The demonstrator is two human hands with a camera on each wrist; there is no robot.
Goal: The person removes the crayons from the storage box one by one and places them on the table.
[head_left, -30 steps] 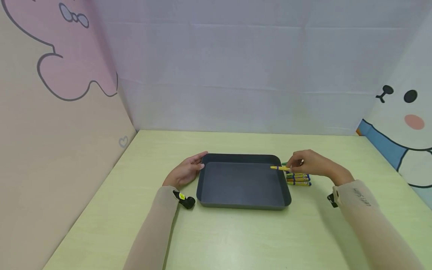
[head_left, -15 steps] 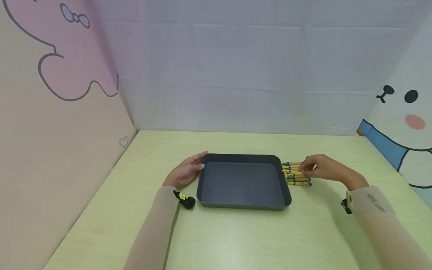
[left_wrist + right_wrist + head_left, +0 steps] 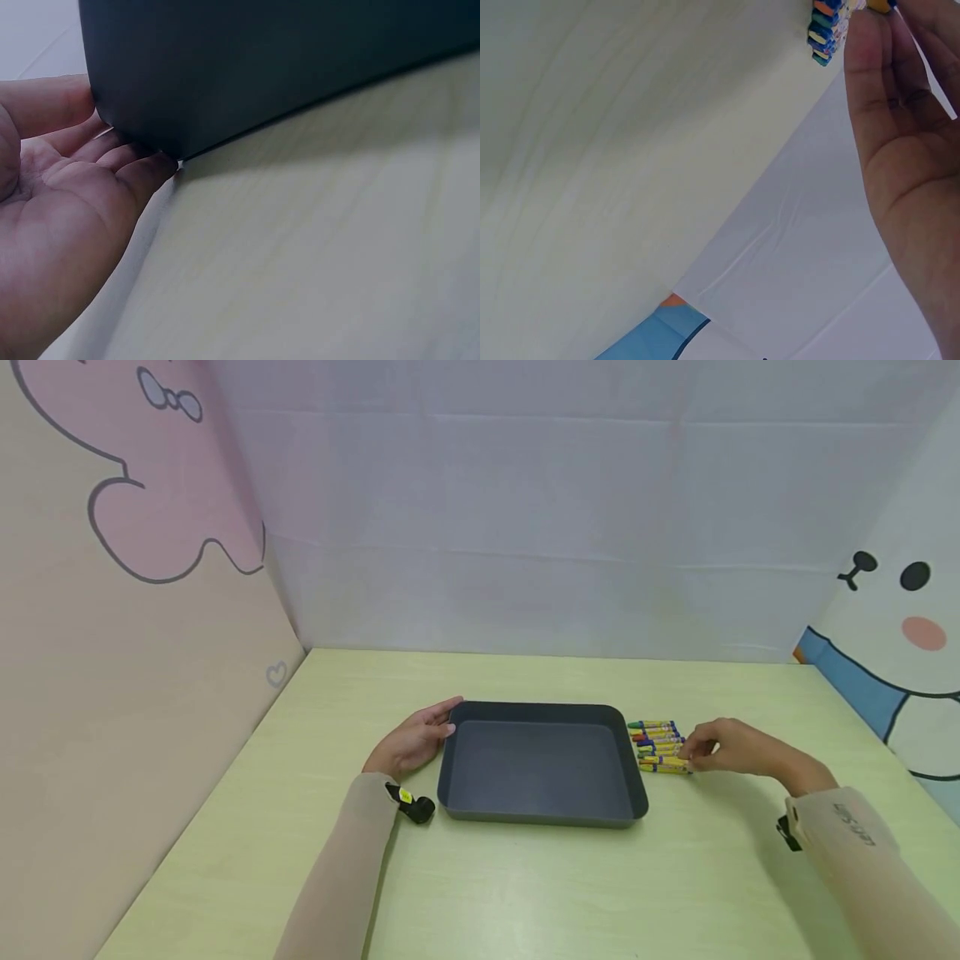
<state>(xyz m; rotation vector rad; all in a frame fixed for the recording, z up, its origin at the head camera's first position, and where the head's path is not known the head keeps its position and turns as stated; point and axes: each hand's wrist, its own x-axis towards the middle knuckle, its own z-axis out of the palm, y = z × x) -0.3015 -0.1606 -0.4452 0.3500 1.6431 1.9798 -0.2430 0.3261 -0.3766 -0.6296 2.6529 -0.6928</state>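
Note:
In the head view my left hand point(image 3: 411, 742) holds the dark grey baking tray point(image 3: 540, 819) at its far left corner. The left wrist view shows the thumb against the tray's wall point(image 3: 285, 60) and the other fingertips curled in at its bottom edge. My right hand point(image 3: 726, 745) pinches the right end of a yellow-wrapped crayon point(image 3: 663, 761). This crayon overlaps the near end of a row of several crayons point(image 3: 654, 732) right of the tray. In the right wrist view, the held crayon's yellow end point(image 3: 880, 5) shows between thumb and fingers, beside the blue-banded row ends point(image 3: 821, 34).
The pale wooden table point(image 3: 525, 893) reaches back to a white cloth wall point(image 3: 480, 543). Side panels with cartoon prints stand at left point(image 3: 150, 710) and right point(image 3: 918, 610). A black wrist camera point(image 3: 416, 808) sits on the left sleeve, close to the tray.
My right hand has carried the yellow crayon from above the tray's right rim rightward and nearer, to the near end of the row. The left hand and tray have stayed still.

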